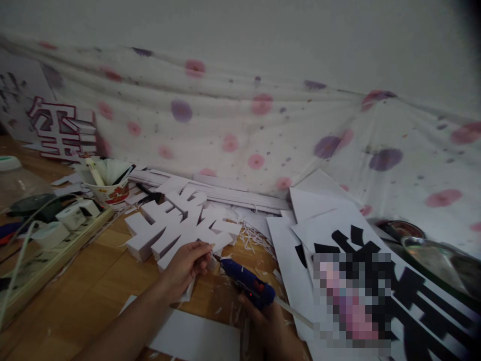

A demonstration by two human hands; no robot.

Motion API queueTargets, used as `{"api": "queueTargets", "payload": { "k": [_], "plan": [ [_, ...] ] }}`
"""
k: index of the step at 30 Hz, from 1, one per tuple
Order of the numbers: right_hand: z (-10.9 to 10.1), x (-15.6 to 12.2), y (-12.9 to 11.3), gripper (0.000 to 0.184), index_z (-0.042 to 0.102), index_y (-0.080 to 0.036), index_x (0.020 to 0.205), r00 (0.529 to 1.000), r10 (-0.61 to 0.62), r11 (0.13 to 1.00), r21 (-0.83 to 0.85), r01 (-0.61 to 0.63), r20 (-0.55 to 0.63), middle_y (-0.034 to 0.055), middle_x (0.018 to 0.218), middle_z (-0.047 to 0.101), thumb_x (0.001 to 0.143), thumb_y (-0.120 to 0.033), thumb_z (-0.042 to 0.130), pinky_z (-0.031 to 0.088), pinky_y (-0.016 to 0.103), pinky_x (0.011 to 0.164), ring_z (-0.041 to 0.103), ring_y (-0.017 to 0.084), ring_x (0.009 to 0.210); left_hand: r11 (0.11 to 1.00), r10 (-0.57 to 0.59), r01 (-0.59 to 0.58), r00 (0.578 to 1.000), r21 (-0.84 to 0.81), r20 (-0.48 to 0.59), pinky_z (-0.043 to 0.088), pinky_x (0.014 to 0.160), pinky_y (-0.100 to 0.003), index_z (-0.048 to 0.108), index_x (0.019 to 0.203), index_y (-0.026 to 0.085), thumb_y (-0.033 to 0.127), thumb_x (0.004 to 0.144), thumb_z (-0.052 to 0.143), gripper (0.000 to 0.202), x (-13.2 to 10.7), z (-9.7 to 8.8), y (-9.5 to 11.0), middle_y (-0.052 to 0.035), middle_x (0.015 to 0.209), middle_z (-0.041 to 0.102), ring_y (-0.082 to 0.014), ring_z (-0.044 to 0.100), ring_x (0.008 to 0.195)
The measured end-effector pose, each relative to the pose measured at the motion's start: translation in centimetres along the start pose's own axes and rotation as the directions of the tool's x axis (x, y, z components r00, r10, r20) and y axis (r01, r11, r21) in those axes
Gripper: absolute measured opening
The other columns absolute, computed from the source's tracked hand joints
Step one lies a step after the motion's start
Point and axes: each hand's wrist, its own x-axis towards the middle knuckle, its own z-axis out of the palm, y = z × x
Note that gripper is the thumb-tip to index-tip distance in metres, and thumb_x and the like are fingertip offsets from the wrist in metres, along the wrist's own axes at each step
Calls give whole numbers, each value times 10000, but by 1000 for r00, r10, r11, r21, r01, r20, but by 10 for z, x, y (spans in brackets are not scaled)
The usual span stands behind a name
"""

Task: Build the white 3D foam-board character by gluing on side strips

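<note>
My right hand (272, 323) is wrapped around a blue hot glue gun (244, 282). A small red light glows on its body, and a pale glue stick (295, 313) sticks out of its back end. The gun's nozzle points up and left at the fingertips of my left hand (193, 263). Those fingers are pinched together at the near edge of a white raised character (184, 215) made of thick board; whatever lies between them is too small to make out. Beneath my left wrist, a flat white sheet (199, 333) rests on the wooden table (97, 296).
At left are a power strip (90, 228) with white plugs and a paper tub (112, 193) of tools. White shreds (255, 238) and long strips (225, 190) lie behind the character. Printed sheets (409, 291), partly pixelated, and a metal dish (432, 260) are right. A red-edged character (60, 130) stands back left.
</note>
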Motion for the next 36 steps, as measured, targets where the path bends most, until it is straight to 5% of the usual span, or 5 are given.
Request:
{"api": "queueTargets", "payload": {
  "k": [14, 24, 29, 33, 36],
  "plan": [
    [-46, 34, -13, 481, 635, -165, 738, 936, 314, 907, -241, -346, -162, 42, 578, 638, 636, -631, 573, 456, 303, 533, 603, 226, 572, 999, -9, 8, 1000, -37, -19, 327, 375, -112, 558, 644, 123, 294, 542, 783, 300, 1, -1, 0, 57, 528, 545, -4, 400, 395],
    [-52, 41, -2, 432, 644, -177, 719, 977, 201, 775, -598, -206, -76, 82, 724, 696, 739, -578, 486, 460, 321, 640, 632, 255, 710, 977, 141, -141, 990, 158, 10, 407, 390, -176, 508, 608, 152, 372, 612, 708, 298, 0, -1, -1, 72, 491, 493, -32, 364, 378],
    [-59, 39, -9, 476, 659, -139, 860, 985, 171, 759, -641, -116, 24, 109, 833, 702, 771, -555, 445, 467, 332, 709, 636, 257, 782, 885, 253, -258, 965, 389, 64, 397, 382, -195, 515, 680, 170, 386, 628, 657, 264, -4, -9, 11, 88, 468, 465, -58, 389, 364],
    [-79, 20, -35, 506, 658, -120, 969, 999, 42, 513, -858, -28, -8, 171, 966, 676, 710, -540, 547, 430, 420, 833, 591, 334, 952, 733, 247, -326, 945, 597, 213, 381, 397, -182, 522, 677, 180, 337, 665, 627, 190, -16, -25, 30, 74, 530, 461, -70, 424, 415],
    [-88, -1, -63, 342, 667, -211, 722, 984, 173, 402, -915, -33, 41, 118, 789, 683, 723, -530, 546, 461, 402, 682, 616, 318, 825, 572, 216, -363, 932, 736, 292, 339, 413, -167, 544, 661, 181, 295, 684, 605, 131, -24, -39, 44, 56, 561, 478, -73, 423, 452]
  ]
}}
